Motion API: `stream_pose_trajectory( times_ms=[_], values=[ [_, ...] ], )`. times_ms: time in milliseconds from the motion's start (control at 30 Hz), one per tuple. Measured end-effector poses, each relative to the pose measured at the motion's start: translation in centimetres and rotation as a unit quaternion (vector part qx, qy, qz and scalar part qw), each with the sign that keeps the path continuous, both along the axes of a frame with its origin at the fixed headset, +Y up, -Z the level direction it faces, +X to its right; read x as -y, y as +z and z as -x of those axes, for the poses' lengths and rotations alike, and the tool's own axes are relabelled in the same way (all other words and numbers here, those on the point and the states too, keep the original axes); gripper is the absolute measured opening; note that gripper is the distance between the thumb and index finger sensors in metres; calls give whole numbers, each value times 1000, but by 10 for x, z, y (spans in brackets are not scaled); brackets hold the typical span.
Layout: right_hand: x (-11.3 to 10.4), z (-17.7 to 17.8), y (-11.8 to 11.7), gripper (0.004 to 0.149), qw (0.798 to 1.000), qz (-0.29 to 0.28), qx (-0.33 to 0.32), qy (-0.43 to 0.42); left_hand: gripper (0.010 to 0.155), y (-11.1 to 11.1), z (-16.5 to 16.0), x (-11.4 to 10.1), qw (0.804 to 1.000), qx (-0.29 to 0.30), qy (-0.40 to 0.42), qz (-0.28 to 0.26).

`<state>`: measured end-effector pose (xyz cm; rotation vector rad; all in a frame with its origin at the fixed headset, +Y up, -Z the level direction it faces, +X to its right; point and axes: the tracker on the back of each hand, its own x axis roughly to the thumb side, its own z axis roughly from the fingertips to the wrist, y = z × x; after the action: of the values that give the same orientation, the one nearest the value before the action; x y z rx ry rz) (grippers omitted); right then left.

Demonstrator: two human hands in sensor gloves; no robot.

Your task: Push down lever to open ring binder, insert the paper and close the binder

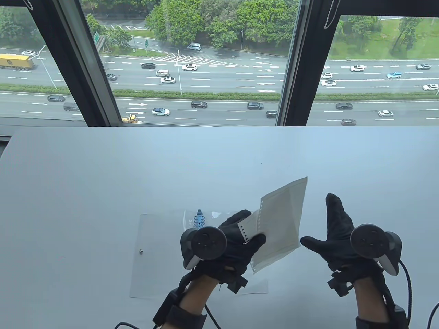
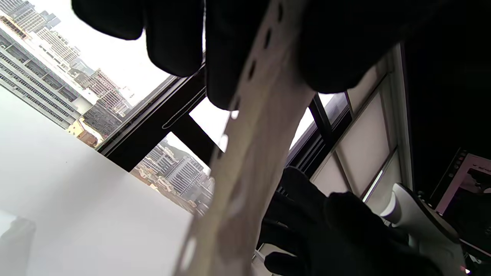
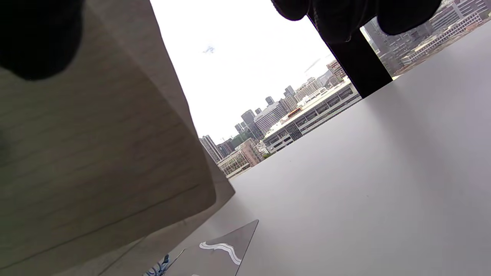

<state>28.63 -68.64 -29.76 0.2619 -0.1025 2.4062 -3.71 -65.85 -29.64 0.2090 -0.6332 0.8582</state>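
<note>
My left hand [image 1: 248, 230] pinches the punched edge of a small stack of pale paper sheets [image 1: 283, 219] and holds them tilted above the table. The binder's clear cover [image 1: 161, 253] lies flat under that hand, with its blue ring mechanism [image 1: 198, 219] at the far edge. Whether the rings stand apart is too small to tell. My right hand [image 1: 319, 221] hovers just right of the sheets, fingers straight, thumb tip at the paper's right edge. In the left wrist view the hole-punched strip [image 2: 249, 145] runs down from my fingers [image 2: 176, 38]. The right wrist view shows the paper [image 3: 96, 153] close up.
The white table [image 1: 103, 178] stretches to a window at the far edge. A small metal stud [image 1: 141, 251] sits on the cover's left side. A corner of the clear cover [image 3: 222, 249] shows low in the right wrist view.
</note>
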Motion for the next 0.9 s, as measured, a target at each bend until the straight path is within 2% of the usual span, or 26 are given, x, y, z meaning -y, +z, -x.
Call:
stream_pose_trajectory(
  times_ms=[100,167,300,367,433,500,733,900],
  values=[
    [10,-10,-3,123,997,37,-21,-65,44,-1,-10,5,1000,21,3,-10],
    [16,-17,-5,117,992,51,-38,-106,44,-3,-10,20,1000,24,15,-7],
    [22,-19,-8,113,985,60,-68,-150,44,-5,-6,43,994,58,52,74],
    [23,-15,-9,112,981,78,-81,-156,45,-5,-4,47,991,73,43,103],
    [25,-11,-9,101,976,95,-100,-171,45,-5,-3,49,990,75,30,113],
    [26,-6,-8,89,974,82,-97,-188,45,-4,-3,52,989,80,28,122],
    [34,1,-13,64,968,110,-102,-202,46,-7,-7,60,983,91,44,153],
    [30,-1,-12,50,970,75,-76,-216,46,-9,-9,63,981,89,15,174]
  ],
)
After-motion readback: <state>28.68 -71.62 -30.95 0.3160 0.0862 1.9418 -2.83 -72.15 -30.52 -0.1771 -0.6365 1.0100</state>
